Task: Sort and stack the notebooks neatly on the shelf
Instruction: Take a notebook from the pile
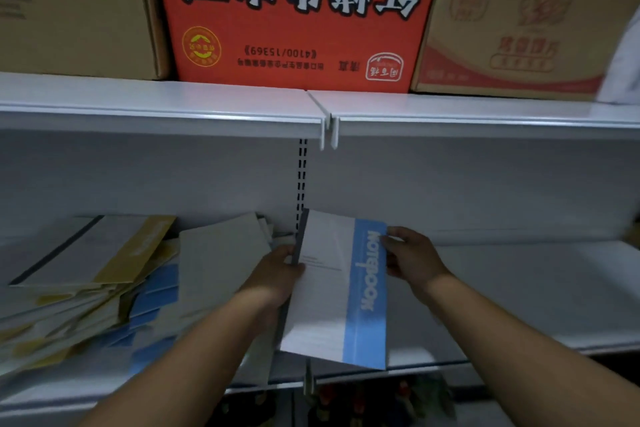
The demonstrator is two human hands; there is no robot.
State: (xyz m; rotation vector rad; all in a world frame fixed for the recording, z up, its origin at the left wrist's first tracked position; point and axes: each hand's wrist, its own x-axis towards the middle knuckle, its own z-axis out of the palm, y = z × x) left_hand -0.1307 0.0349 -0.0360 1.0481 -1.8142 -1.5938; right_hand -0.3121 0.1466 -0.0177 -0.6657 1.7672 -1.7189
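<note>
On the white metal shelf (519, 291), far left: untidy heap of thin white notebooks with yellow and blue bands (86, 291), overlapping and askew. Just right of the heap, left hand (277, 276): fingers curled round the dark-grey spine edge of a white softcover notebook with a light-blue band (332, 291). Notebook held tilted over the shelf's front, near the middle, blue band to the right. Right hand (414, 258): fingertips pinch the blue band's upper edge. Upper shelf: plain brown carton (69, 10), red printed carton (294, 28), tan carton with red print (512, 28).
</note>
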